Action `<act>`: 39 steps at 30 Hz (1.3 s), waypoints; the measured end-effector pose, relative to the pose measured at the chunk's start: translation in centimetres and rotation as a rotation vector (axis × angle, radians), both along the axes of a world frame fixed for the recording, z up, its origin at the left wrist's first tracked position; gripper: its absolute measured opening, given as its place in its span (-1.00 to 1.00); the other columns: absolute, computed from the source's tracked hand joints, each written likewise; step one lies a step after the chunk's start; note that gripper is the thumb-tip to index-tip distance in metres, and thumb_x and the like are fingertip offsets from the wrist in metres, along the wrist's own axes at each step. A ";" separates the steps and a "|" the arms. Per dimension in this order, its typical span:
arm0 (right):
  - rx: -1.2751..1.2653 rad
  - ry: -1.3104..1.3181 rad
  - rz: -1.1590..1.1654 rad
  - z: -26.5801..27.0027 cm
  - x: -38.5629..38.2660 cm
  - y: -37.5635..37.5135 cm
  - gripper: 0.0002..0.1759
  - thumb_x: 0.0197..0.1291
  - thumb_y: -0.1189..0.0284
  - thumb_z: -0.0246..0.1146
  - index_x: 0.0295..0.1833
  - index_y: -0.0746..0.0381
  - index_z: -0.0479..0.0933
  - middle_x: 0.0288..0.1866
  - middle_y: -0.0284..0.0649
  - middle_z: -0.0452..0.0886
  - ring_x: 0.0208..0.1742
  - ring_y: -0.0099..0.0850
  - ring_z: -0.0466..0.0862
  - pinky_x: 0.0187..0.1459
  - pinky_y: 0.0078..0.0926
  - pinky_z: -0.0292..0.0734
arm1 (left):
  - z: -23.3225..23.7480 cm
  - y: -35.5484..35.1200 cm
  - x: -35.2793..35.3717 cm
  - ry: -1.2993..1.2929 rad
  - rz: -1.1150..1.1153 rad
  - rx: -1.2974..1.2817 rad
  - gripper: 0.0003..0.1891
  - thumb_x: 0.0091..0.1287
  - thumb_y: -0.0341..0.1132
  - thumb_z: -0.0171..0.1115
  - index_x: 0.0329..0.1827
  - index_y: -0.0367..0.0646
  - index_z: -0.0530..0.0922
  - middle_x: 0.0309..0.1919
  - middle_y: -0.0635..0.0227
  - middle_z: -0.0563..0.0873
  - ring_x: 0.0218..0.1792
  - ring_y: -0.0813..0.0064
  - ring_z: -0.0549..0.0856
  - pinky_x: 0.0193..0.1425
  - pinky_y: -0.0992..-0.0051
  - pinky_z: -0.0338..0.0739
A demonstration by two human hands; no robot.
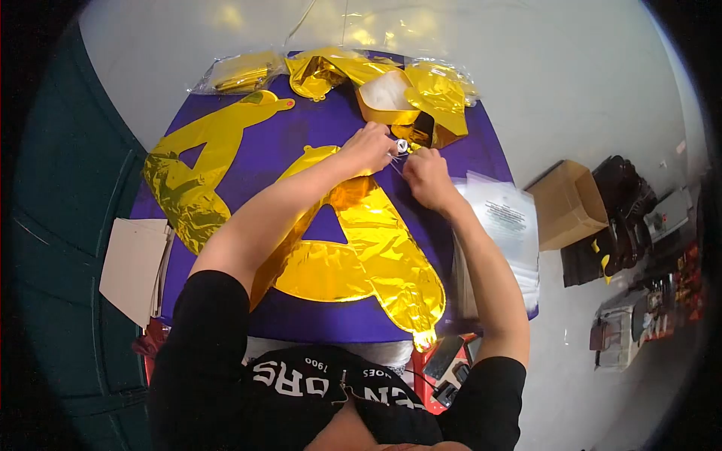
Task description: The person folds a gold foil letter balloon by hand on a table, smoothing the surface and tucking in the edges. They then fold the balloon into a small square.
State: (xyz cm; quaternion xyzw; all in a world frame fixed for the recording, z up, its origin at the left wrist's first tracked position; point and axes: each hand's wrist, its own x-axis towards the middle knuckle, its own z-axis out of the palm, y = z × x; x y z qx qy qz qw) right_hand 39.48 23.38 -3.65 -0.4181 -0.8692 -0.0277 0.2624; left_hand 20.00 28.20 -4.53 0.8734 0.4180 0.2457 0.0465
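Note:
On the purple table (301, 124), my left hand (370, 149) has its fingers pinched together beside a small white round piece (402, 146). Just right of that piece, my right hand (426, 174) is closed, its fingertips near a small gold bit. Thin clear strands show between the two hands; what each hand grips is too small to make out. Below my forearms lies a flat gold foil letter balloon (383, 248), shaped like an A. Another gold foil balloon (207, 161) is spread out at the left.
A gold-sided container (387, 116) with white contents stands beyond my hands. Packed gold foil (244, 73) lies at the back left, more foil (440, 94) at the back right. Clear plastic bags (500, 218) are stacked at the right edge. A cardboard box (568, 204) is farther right.

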 end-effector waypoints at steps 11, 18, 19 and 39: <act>-0.559 0.962 -0.192 1.1 3.5 -0.1 -0.81 0.28 0.41 0.19 -0.27 0.34 0.55 -0.47 -0.41 0.48 -0.40 -0.56 0.44 -0.30 -0.51 0.42 | 0.9 -0.6 -0.4 -0.005 -0.039 -0.073 -0.63 0.13 -0.37 0.30 0.06 -0.10 0.67 0.04 0.07 0.61 0.13 0.09 0.53 0.31 0.28 0.40; -0.218 0.581 -0.563 -0.2 4.0 0.7 -0.72 0.16 0.37 0.15 -0.32 0.35 0.66 -0.36 -0.05 0.67 -0.36 -0.15 0.62 -0.25 -0.26 0.49 | 1.4 -1.8 -2.6 -0.165 -0.014 0.011 -0.56 0.21 -0.35 0.26 0.16 -0.32 0.52 0.07 0.00 0.59 0.19 0.04 0.51 0.34 0.24 0.38; -0.195 0.470 -0.630 0.4 3.9 0.2 -0.71 0.14 0.36 0.14 -0.32 0.35 0.67 -0.31 0.00 0.68 -0.29 -0.09 0.64 -0.21 -0.20 0.50 | 1.8 -2.1 -3.2 -0.147 -0.020 0.006 -0.57 0.22 -0.35 0.26 0.15 -0.34 0.52 0.08 0.00 0.59 0.20 0.04 0.51 0.34 0.23 0.38; 0.014 -0.253 0.175 0.5 -4.2 -13.2 -0.39 0.33 0.09 0.13 0.34 0.27 0.34 0.39 0.17 0.32 0.41 0.13 0.30 0.37 0.04 0.22 | 0.3 -21.9 -15.6 0.334 0.079 0.002 -0.27 0.40 0.07 0.09 0.44 -0.34 0.24 0.40 -0.31 0.23 0.45 -0.25 0.17 0.47 -0.14 0.04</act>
